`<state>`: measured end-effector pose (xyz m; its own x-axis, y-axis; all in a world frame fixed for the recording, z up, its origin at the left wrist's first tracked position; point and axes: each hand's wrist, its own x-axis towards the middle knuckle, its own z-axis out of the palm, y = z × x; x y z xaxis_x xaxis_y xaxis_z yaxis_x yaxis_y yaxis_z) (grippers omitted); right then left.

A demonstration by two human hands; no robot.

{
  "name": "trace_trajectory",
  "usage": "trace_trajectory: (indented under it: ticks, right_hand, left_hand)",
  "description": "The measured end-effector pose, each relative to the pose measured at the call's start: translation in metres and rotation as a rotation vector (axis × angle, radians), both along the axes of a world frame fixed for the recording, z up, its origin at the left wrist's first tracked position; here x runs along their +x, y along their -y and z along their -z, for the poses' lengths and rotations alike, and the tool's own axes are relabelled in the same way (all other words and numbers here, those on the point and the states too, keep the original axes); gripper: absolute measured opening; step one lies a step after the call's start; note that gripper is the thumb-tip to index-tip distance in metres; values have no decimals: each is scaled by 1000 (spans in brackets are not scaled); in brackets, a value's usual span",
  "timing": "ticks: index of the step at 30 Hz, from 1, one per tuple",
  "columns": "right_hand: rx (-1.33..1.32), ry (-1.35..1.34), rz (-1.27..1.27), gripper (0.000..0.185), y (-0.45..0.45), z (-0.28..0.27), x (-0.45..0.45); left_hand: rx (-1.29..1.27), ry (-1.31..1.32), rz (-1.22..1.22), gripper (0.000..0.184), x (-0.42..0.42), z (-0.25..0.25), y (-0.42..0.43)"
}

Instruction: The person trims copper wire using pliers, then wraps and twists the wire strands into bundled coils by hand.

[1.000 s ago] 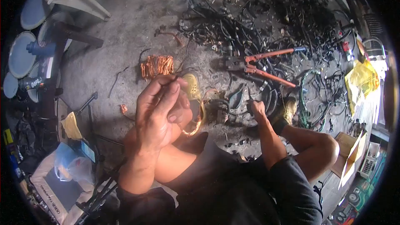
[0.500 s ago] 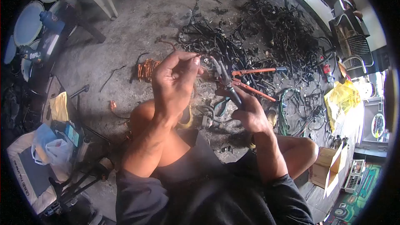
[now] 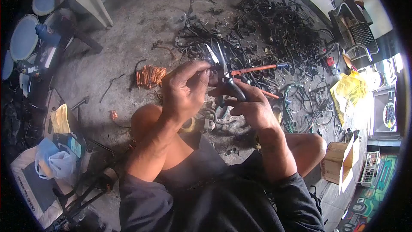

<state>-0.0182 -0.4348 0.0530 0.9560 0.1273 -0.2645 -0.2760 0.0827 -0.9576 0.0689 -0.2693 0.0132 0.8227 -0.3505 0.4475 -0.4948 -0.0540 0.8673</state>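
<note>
White capitals reading "OOP" show on a dark item (image 3: 31,69) at the far left, any further letters too blurred to settle; the lettering along the pale edge of a dark-centred panel (image 3: 29,197) at the lower left is too skewed to read; the yellow bag (image 3: 349,88) on the right bears dark print, likewise unreadable.

The head of the red-handled cutter (image 3: 257,68) is hidden behind the pliers (image 3: 225,76) and the hands; a yellow shoe (image 3: 189,125) is mostly covered by the left forearm; the green vehicle picture (image 3: 369,197) at the lower right is cut off by the dark rim of the view; single strands in the heap of black cables (image 3: 279,30) are hard to make out.

The pliers are raised in the right hand (image 3: 256,108), its fingers wrapped about the dark handles, one handle partly covered; their jaws stand parted, pointing up and slightly left, away from the body, and their long axis slants from lower right to upper left; the left hand (image 3: 185,90) is just beside them, thumb and forefinger brought near each other, though whether they grasp anything I cannot tell.
</note>
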Motion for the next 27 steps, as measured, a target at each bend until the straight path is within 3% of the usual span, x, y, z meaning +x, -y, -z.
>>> trace_trajectory:
  ticks: [5, 7, 9, 10, 12, 14, 15, 16, 18, 24, 26, 27]
  right_hand:
    - [11, -7, 92, 45, -4, 14, 0]
    - [-59, 128, 93, 19, -5, 26, 2]
    - [-155, 200, 194, 14, -14, 28, 4]
    - [-251, 273, 294, 16, -19, 26, 5]
    - [-64, 159, 303, 23, -15, 21, 10]
    - [-312, 44, 97, 28, -4, 19, 10]
    - [-337, -12, 94, 34, -2, 23, 10]
    - [-304, 102, 172, 30, -9, 31, 12]
    - [-429, 7, 187, 29, -15, 30, 12]
    - [-449, 283, 323, 19, -18, 46, 21]
    - [-718, 461, 380, 19, -11, 51, 25]
    - [-717, 447, 348, 19, -8, 45, 25]
  left_hand:
    - [0, 20, 10, 7, -1, -1, 2]
    - [7, -3, 7, 7, -2, -1, 2]
    - [3, 9, -16, 7, -1, 0, 2]
    - [5, 10, -15, 7, -1, -1, 1]
    - [-1, 33, -42, 9, -1, -4, 0]
    - [27, 32, -28, 9, -4, -10, 0]
    - [52, 29, -27, 9, -5, -11, 1]
    - [56, 32, -12, 9, -4, -11, 3]
    - [11, 90, -39, 9, -4, -10, 6]
    - [30, 59, -40, 5, -7, -11, 11]
    - [28, 46, -14, 6, -5, -11, 11]
    - [39, 18, -10, 6, -4, -10, 11]
